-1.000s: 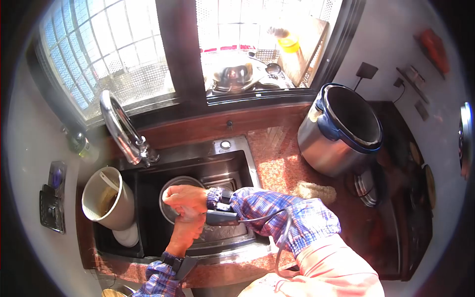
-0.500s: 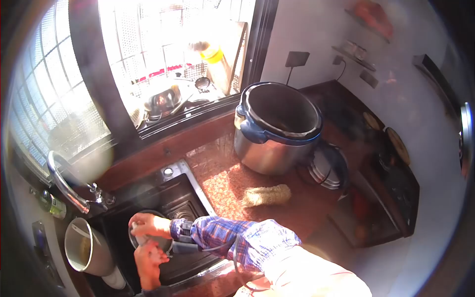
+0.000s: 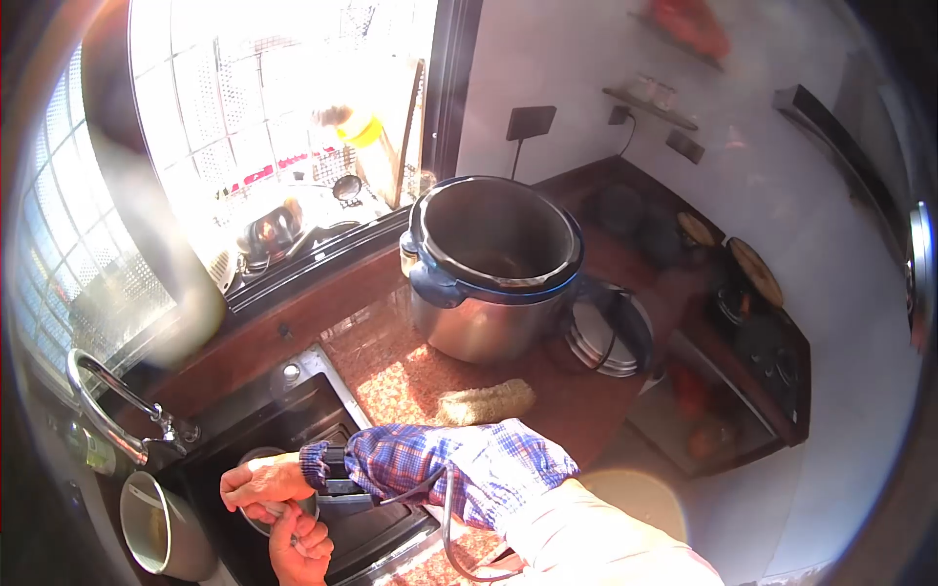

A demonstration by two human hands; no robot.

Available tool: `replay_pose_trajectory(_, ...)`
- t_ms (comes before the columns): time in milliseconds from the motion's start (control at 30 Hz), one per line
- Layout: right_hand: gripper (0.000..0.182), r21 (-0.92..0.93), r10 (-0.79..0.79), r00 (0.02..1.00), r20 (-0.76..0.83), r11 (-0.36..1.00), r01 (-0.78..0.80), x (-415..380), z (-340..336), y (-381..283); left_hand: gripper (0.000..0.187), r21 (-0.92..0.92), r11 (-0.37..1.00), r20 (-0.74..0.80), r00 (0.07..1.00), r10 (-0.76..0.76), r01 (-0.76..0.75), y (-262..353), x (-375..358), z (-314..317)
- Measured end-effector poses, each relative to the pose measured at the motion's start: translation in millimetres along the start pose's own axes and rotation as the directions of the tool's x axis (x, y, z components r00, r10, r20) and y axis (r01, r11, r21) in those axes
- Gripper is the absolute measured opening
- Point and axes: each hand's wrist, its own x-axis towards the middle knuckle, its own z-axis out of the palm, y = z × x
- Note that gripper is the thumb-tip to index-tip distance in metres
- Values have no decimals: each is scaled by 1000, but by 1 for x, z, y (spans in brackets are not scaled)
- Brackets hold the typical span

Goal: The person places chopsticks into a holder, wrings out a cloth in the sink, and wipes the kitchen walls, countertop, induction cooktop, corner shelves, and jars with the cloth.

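Over the dark sink (image 3: 311, 415), my two hands meet above a round grey pan (image 3: 256, 453) whose handle (image 3: 348, 503) points right. My right hand (image 3: 262, 484), in a blue checked sleeve, is closed with bent fingers. Just below it, my left hand (image 3: 301, 549) is curled and touches the right one. A small pale bit shows between the fingers, too small to name. The hands hide much of the pan's inside.
A chrome tap (image 3: 107, 391) arches at the sink's left, beside a tall pale container (image 3: 171, 537). On the red-brown counter stand a large steel pot (image 3: 479, 317) with a blue rim, a beige scrubber (image 3: 487, 401) and a round lid (image 3: 606, 332). A cable (image 3: 447, 527) hangs by my right arm.
The head view has turned right, so the room sits further left in the picture. My left hand's fingers have curled in, and the hand has come up closer against my right hand.
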Motion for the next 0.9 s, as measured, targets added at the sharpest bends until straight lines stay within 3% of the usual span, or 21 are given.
replay_pose_trajectory(33,21,-4,2,1000,-5,1000,-2,-2,0,-1,18,158,986,-124,990,72,-52,-4,4,-1)
replay_pose_trajectory(67,23,-1,1,1000,1,1000,-1,-3,1,-3,18,158,986,-119,991,67,-48,-5,6,-1)
replay_pose_trajectory(133,27,-43,-1,1000,-1,999,1,-3,1,-2,21,610,789,-410,879,244,66,-7,7,12)
replay_pose_trajectory(167,27,-10,-32,999,-30,999,32,-2,3,4,23,758,646,-268,860,435,-90,-18,7,35)
replay_pose_trajectory(200,28,20,-64,996,-60,998,65,-2,6,8,23,759,644,-261,866,427,-89,-19,9,35)
replay_pose_trajectory(267,25,97,-83,988,-131,991,96,1,9,20,21,854,517,-262,801,538,-68,-20,10,25)
replay_pose_trajectory(367,20,231,-12,946,-324,969,91,4,15,42,20,905,424,-252,771,585,-27,-22,8,18)
replay_pose_trajectory(500,32,153,3,949,-316,987,48,-20,4,53,19,930,366,-244,772,587,16,-29,12,19)
replay_pose_trajectory(733,44,-163,-100,907,-409,986,36,-39,1,76,19,947,315,-250,758,602,62,-37,14,21)
replay_pose_trajectory(900,54,-566,-268,832,-485,822,-65,-39,-6,96,21,955,281,-254,758,600,97,-44,16,25)
